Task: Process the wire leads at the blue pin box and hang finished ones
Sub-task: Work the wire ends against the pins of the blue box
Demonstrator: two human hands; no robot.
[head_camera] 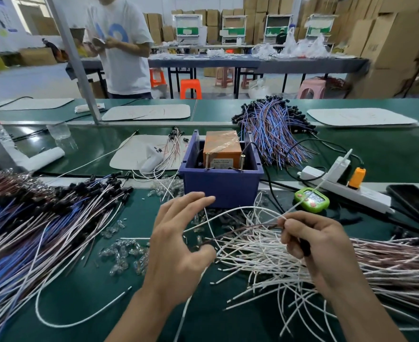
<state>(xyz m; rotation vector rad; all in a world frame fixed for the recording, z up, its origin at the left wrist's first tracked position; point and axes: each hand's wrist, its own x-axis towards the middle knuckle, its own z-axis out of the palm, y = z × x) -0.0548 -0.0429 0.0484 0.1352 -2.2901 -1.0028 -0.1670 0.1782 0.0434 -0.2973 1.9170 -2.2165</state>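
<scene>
Pinching a white lead [299, 204] between thumb and forefinger, the right hand [319, 240] is curled closed above the green tabletop [100, 292], and a black part shows between its lower fingers. A brown lead [240, 232] runs leftward from the same fingertips, and its far end lies at the thumb of the left hand [179, 238]. Whether the thumb touches it cannot be told. The left hand is wide, with the fingers spread and nearly straight, holding nothing.

The blue pin box [220, 188] stands on the tabletop just beyond the left fingertips. It holds an orange block [222, 146], and two upright brass pins [207, 160] rise at its near wall.

A loose pile of white leads [265, 262] lies under and between the hands, touching a bundle of brown leads [400, 262] at the right. A large bundle of blue and white leads with black caps [43, 218] covers the tabletop at the left, and a second such bundle [275, 129] lies behind the box to the right. Small clear bulbs [127, 255] are scattered near the left hand.

A green timer [312, 199] sits right of the box, beside a white power strip [351, 188]. Another person in a white T-shirt [122, 45] stands beyond the tabletop.
</scene>
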